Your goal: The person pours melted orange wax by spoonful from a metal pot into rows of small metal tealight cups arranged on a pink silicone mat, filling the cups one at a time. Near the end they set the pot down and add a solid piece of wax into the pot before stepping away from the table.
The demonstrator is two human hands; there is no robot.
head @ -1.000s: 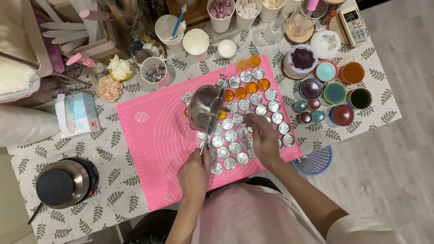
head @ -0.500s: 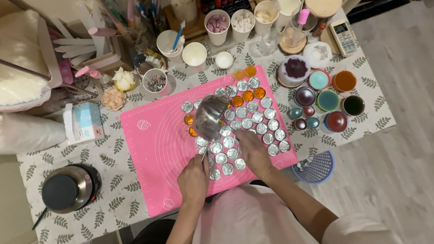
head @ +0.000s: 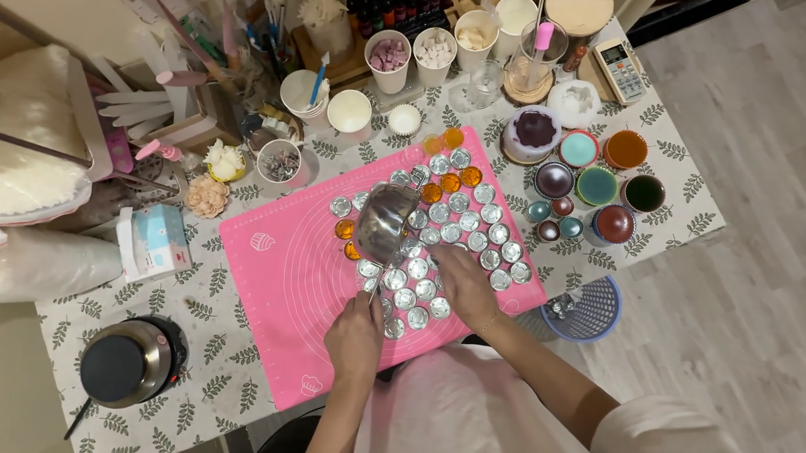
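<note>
Steel pouring pitcher [head: 387, 224] sits tilted over the small round foil cups [head: 449, 233] on the pink silicone mat [head: 281, 275]; our left hand [head: 354, 336] clenches its handle. Right hand [head: 463, 281] rests fingers on cups. About seven hold orange wax, most look empty.

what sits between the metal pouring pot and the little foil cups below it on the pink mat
Nothing visible. The left hand holds the metal pouring pot directly above the small foil cups on the pink mat; the right hand rests on cups beside it, not under the pot.
</note>
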